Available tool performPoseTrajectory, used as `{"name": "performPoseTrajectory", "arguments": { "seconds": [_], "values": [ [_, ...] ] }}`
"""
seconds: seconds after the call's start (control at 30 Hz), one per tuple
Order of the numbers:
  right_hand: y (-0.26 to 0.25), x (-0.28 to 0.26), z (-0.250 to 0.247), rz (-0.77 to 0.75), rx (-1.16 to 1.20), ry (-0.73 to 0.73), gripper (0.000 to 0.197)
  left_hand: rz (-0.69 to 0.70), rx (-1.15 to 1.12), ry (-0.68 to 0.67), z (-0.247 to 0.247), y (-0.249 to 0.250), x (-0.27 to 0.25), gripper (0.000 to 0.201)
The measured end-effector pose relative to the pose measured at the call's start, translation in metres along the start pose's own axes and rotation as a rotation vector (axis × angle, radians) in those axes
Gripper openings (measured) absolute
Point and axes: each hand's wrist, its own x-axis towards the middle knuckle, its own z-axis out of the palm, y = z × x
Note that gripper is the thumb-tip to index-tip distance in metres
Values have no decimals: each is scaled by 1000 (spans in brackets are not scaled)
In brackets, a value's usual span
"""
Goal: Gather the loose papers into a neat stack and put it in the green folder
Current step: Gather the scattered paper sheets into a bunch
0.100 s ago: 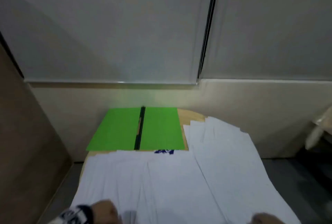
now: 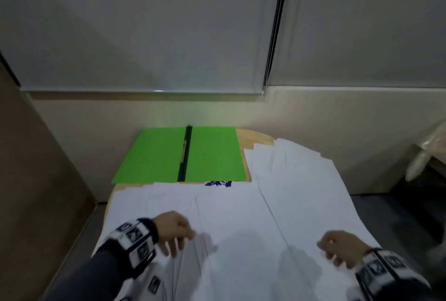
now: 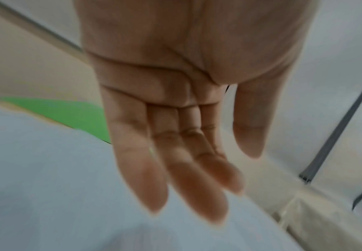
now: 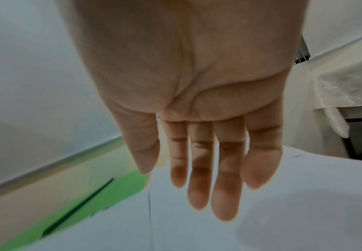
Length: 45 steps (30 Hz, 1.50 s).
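Several loose white papers (image 2: 241, 223) lie spread across a round wooden table (image 2: 255, 135), overlapping in fans. The green folder (image 2: 183, 153) lies open and flat at the table's far side, with a dark spine down its middle; it also shows as the green folder (image 4: 72, 208) and green folder (image 3: 68, 115). My left hand (image 2: 173, 233) hovers over the papers near the left front, fingers straight and holding nothing, as my left hand (image 3: 186, 161) shows. My right hand (image 2: 337, 245) hovers over the papers (image 4: 197, 229) at the right front, fingers straight and empty, like my right hand (image 4: 208, 169).
A cream wall and grey roller blinds (image 2: 144, 35) stand right behind the table. A brown panel (image 2: 36, 180) rises at the left. Plastic-covered furniture (image 2: 429, 151) stands at the right. Grey floor shows on both sides of the table.
Both hands have come further up into the head view, out over the papers. The papers and folder lie as before.
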Motion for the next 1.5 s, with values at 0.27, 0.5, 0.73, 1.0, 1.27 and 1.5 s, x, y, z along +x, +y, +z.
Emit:
{"name": "performPoseTrajectory", "arguments": {
  "seconds": [0.27, 0.5, 0.73, 1.0, 1.27, 1.5],
  "values": [
    [-35, 85, 0, -102, 170, 265, 16, 246, -373, 122, 58, 91, 113, 13],
    [3, 126, 13, 31, -272, 401, 68, 16, 477, 342, 67, 68, 140, 65],
    [-25, 109, 50, -45, -566, 296, 83, -67, 601, 331, 71, 54, 131, 78],
    [-20, 115, 12, -82, -502, 357, 71, -138, 511, 491, 54, 34, 126, 102],
    [3, 97, 39, 22, -596, 359, 110, -249, 608, 378, 53, 11, 106, 88],
    [-8, 81, 22, 70, -419, 422, 73, -269, 296, 627, 54, 7, 104, 104]
  ]
}}
